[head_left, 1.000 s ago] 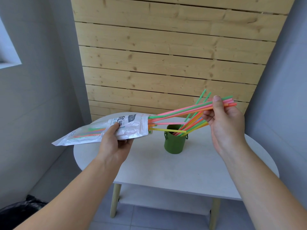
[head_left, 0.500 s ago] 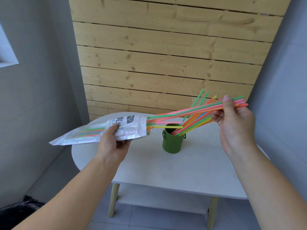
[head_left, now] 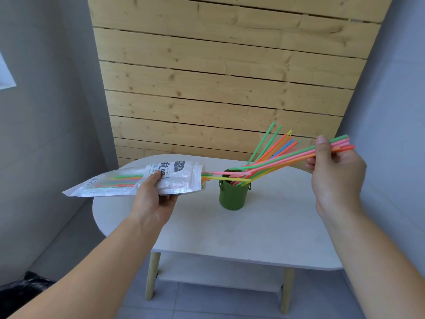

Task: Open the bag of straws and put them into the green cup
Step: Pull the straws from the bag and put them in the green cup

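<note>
Left hand (head_left: 153,199) grips a clear plastic bag with white printed label (head_left: 128,180) around its middle, thumb on top and fingers underneath, holding it level above the left edge of the white oval table (head_left: 264,231). Bag mouth points right, toward the cup; green, orange and pink straws show through the film inside. Right hand (head_left: 337,178) is closed in a pinch on a bundle of thin plastic straws, green, pink and orange (head_left: 287,157), thumb over fingers near their far ends. Bundle runs from that hand down and left across the cup's rim; whether its lower ends are clear of the bag mouth cannot be told. A few short ends, yellow and pink, protrude from the bag mouth just beside the cup. Dark green cylindrical metal cup with small side handles (head_left: 233,195) stands upright near the table's rear edge, between both hands. Several coloured straws (head_left: 269,143) already stand inside it, leaning right and rearward. Wooden plank wall panel (head_left: 225,74) rises behind the table.
</note>
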### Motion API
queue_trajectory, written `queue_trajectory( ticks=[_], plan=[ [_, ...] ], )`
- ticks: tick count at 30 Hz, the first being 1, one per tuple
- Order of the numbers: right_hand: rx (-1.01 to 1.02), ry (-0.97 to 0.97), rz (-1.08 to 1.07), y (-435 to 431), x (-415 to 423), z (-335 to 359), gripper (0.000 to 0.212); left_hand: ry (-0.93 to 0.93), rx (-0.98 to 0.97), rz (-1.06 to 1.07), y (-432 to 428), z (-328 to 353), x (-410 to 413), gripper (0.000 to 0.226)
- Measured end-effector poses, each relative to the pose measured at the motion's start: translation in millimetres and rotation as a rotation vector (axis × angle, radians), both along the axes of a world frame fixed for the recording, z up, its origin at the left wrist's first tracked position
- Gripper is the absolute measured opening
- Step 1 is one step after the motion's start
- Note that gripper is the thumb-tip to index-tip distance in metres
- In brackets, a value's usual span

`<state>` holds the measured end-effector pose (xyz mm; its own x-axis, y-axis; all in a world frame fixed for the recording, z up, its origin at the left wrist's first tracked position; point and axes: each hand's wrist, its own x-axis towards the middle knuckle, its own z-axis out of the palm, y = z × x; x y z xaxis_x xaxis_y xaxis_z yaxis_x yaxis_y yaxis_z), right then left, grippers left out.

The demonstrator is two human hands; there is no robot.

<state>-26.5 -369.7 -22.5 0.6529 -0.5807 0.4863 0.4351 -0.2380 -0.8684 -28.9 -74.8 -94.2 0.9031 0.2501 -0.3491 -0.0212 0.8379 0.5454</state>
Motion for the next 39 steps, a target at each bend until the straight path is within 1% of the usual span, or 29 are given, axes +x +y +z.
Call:
queue_trajectory(
  ticks=[4,7,14,17,21,24,27,30,33,39],
  plan=[
    [-0.173,0.031,-0.009,6.9,-1.5,-3.9,0.038,0.001,0.02,-0.003,-2.3,-1.7,0.2,0.008],
    [-0.27,0.039,0.03,16.9,0.0,-8.5,0.043,-0.002,0.037,-0.007,-2.0,-3.0,0.6,0.009],
    [-0.362,0.13,0.093,29.7,13.2,-15.9,0.047,-0.01,0.053,-0.003,4.6,-5.5,1.6,0.01],
    [-0.353,0.197,0.134,30.9,23.8,-17.8,0.052,-0.01,0.062,-0.003,8.2,-6.5,2.2,0.009],
    [-0.35,0.278,0.137,30.2,37.1,-23.7,0.045,-0.01,0.08,0.007,12.7,-8.6,4.2,0.014],
    [-0.296,0.327,0.157,34.1,44.4,-27.1,0.042,-0.014,0.09,0.006,13.4,-11.3,5.1,0.015],
    [-0.253,0.346,0.153,39.3,48.7,-28.7,0.04,-0.016,0.098,-0.006,12.1,-13.0,5.2,0.018],
    [-0.22,0.362,0.15,43.4,51.4,-32.4,0.032,-0.018,0.104,-0.011,12.0,-12.6,5.6,0.019],
    [-0.218,0.371,0.134,46.6,54.5,-39.7,0.031,-0.013,0.103,-0.007,12.2,-10.9,5.5,0.024],
    [-0.191,0.368,0.132,50.9,56.2,-45.1,0.023,-0.004,0.098,-0.006,14.6,-10.2,2.3,0.023]
  ],
)
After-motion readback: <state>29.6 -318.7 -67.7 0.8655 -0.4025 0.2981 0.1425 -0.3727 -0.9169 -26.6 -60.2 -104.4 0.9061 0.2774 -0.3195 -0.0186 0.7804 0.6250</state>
